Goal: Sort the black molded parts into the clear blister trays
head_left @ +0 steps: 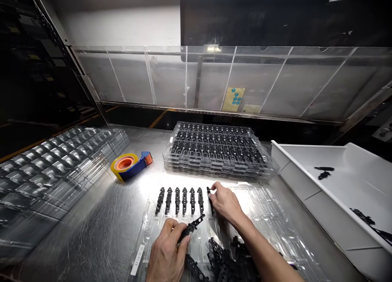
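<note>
A clear moulded plastic tray [266, 208] is laid on the brushed steel counter [101, 216] at six o'clock of the view. Its filling is judged to be barely begun: only part of the far row, at the tray's eleven to twelve o'clock, is occupied, and every other pocket is seen bare. Seven slim black perforated plastic strips [184, 200] are counted in that row, laid parallel and side by side. The seventh strip [211, 207], the rightmost, is nipped at its far end between the thumb and fingertips of the right hand [225, 202], so its seating cannot be called finished. An eighth strip [191, 226] is pinched between the thumb and bent fingers of the left hand [167, 249] and held tilted just above the tray at its seven o'clock. A loose heap of black strips [226, 257], too tangled to be counted, is piled on the tray at its six o'clock, beside the right forearm. One stack of filled clear trays [217, 149] is seen at twelve o'clock, its layers uncountable; one stack of empty clear trays [61, 163] at nine to ten o'clock; one yellow tape roll in a blue and orange dispenser [130, 165] at eleven o'clock. One white plastic bin [306, 184] is stood at three o'clock, with two small black pieces [324, 171] at its far end and a few more [367, 222] nearer, not countable.
</note>
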Demonstrator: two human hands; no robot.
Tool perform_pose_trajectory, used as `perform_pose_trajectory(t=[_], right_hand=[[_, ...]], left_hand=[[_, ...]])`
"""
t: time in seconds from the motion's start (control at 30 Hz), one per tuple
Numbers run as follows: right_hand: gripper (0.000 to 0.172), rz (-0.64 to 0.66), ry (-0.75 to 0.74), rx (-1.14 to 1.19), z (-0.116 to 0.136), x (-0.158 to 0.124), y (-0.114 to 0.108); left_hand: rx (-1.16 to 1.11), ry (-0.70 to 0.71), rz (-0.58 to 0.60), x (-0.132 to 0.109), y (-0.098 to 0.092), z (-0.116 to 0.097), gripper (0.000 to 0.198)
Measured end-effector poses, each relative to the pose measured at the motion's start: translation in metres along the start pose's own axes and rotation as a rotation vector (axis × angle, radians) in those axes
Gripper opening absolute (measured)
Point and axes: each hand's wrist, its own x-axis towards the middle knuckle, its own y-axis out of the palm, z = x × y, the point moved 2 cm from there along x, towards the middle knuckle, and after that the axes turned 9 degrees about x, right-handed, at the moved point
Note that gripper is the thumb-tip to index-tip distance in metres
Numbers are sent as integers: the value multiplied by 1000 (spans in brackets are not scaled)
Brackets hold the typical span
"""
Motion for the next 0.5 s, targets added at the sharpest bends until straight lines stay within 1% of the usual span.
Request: perform_pose_trajectory(t=[0.1,0.2,0.27,0.37,0.43,0.5], right_hand=[[22,-2,5,5,-4,-1,-1],[20,5,-16,2,-4,-1,1],[20,-10,-28,-16,-3,-2,2],[19,-36,-69,-41,0,-3,3],[18,-27,-115,-39,0,-4,5],[17,-23,-120,-38,-1,-4,6]], left_hand=[[-7,8,-6,1,0,0,18],[-20,13,-42,5,0,-4,17],[-33,12,-61,11,0,-8,17],[-57,-5,-53,21,2,-12,18],[-67,-27,-54,27,2,-11,18],[-75,-47,-77,32,2,-9,17]])
